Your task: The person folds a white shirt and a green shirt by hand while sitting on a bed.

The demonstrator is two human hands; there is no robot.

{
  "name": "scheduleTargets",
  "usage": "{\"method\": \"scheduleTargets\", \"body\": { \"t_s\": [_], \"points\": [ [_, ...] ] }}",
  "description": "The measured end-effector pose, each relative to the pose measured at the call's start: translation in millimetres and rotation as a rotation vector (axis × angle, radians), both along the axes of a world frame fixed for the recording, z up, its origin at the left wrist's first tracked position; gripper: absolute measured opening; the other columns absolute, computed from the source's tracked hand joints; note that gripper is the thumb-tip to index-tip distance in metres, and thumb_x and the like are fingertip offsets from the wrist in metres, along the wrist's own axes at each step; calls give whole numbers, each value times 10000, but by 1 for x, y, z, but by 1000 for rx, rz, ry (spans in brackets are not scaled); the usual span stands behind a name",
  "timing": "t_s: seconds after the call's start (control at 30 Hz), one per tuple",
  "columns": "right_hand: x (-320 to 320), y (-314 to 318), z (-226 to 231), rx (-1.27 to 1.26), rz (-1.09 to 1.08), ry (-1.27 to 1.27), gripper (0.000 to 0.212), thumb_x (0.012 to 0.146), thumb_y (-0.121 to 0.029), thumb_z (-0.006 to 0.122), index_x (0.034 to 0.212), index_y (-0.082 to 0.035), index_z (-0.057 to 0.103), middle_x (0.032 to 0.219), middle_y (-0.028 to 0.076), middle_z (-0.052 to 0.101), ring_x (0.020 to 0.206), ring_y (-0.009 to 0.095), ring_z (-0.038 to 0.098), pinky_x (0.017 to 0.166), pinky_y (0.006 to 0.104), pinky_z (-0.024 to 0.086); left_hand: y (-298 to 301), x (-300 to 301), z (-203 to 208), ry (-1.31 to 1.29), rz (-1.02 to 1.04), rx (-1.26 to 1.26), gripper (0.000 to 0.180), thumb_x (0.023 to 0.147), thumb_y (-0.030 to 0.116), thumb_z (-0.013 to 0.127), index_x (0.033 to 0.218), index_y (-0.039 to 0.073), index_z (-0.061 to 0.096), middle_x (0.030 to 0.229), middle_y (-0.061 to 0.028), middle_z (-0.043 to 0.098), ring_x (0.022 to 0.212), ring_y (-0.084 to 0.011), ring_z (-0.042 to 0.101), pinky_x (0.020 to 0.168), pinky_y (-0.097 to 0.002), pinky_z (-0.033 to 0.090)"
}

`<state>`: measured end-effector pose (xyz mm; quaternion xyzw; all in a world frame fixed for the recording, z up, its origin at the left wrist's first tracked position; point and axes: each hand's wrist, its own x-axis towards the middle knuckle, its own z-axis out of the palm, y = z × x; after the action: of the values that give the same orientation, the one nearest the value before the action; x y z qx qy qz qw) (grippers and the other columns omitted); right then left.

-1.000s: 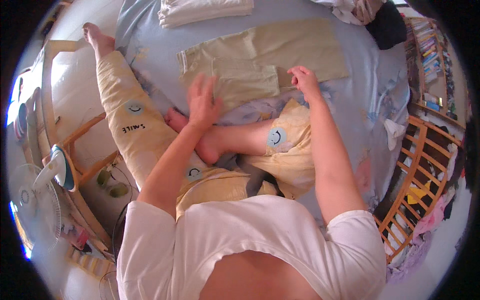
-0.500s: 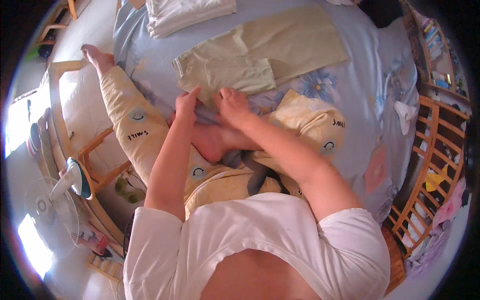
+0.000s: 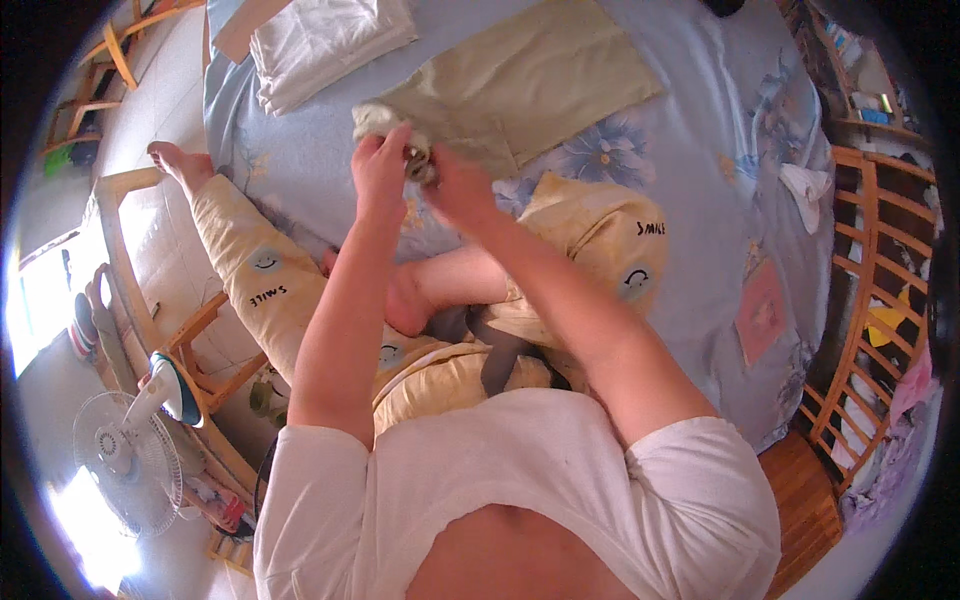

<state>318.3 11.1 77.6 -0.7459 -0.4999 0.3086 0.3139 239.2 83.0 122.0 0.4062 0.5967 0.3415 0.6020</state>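
Observation:
A pale olive-green garment (image 3: 540, 80), folded into a long flat strip, lies on the bed in front of me; its exact kind I cannot tell. Its near left end is gathered up between my hands, showing a bunched light edge (image 3: 373, 118) and a small dark, shiny spot. My left hand (image 3: 380, 180) is closed on this end from the left, thumb uppermost. From the right, my right hand (image 3: 458, 190) grips the same end, its fingers partly hidden and blurred. A folded white cloth stack (image 3: 330, 50) lies beyond my left hand.
My legs in yellow printed trousers (image 3: 590, 230) rest on the blue flowered bedsheet (image 3: 700, 300). A pink square (image 3: 762, 312) and a white cloth (image 3: 805, 190) lie at the right, by a wooden rail (image 3: 855, 300). A fan (image 3: 115, 447) stands at the left.
Both hands have moved away from me and lifted the garment's left end, which is now bunched between them. The small folded-over flap no longer lies flat. The view has shifted slightly.

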Motion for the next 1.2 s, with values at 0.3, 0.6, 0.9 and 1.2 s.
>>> {"method": "scheduleTargets", "body": {
  "t_s": [0.3,0.6,0.9,1.2],
  "points": [
    [186,-16,-32,-155,-794,980,290,781,-197,626,1041,-95,550,977,60,607,921,185,585,741,349,455,4,100,-2,45,-463,517,389,829,237,627,1146,21,565,1164,-111,558,1043,-170,518,893,-291,412],
    [180,-6,-46,-385,-920,904,302,769,-284,656,973,-79,570,829,64,611,727,196,587,617,346,444,-28,57,-111,68,-219,-249,369,832,247,644,1054,-37,564,818,-97,651,685,-153,607,625,-270,485],
    [182,-17,-71,-22,-828,412,236,795,-193,688,942,-34,595,829,38,605,777,166,574,670,328,489,-32,91,-125,458,-324,-150,462,696,364,722,914,-31,623,938,-182,651,872,-319,615,747,-397,480],
    [199,-1,-64,79,-1048,402,200,798,-199,689,865,-23,623,854,52,608,771,165,563,650,311,463,-35,105,-103,460,-404,-94,392,715,321,712,880,-24,628,835,-157,656,768,-287,626,692,-391,481]
  ]
}}
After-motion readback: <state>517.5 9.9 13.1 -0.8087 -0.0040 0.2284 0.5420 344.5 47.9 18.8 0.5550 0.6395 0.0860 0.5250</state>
